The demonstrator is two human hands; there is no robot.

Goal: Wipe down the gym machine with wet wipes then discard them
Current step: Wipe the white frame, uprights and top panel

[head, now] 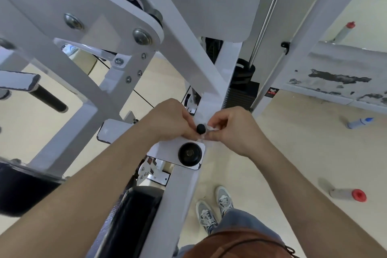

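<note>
The white gym machine frame (184,190) fills the view, its upright beam running down the middle. Both hands meet on that beam beside a small black knob (200,128). My left hand (169,120) is curled against the beam, its fingertips touching the knob. My right hand (232,130) pinches a small white wet wipe (209,131) against the frame just right of the knob. Below the hands sits a round black cap (189,154) on a white plate. Most of the wipe is hidden by my fingers.
A black weight stack (240,94) stands behind the beam. A black padded seat (134,216) lies below left, a black handle (49,98) at left. Bottles lie on the beige floor at right: red-capped (348,195), blue-tipped (359,123), another red-capped (345,31).
</note>
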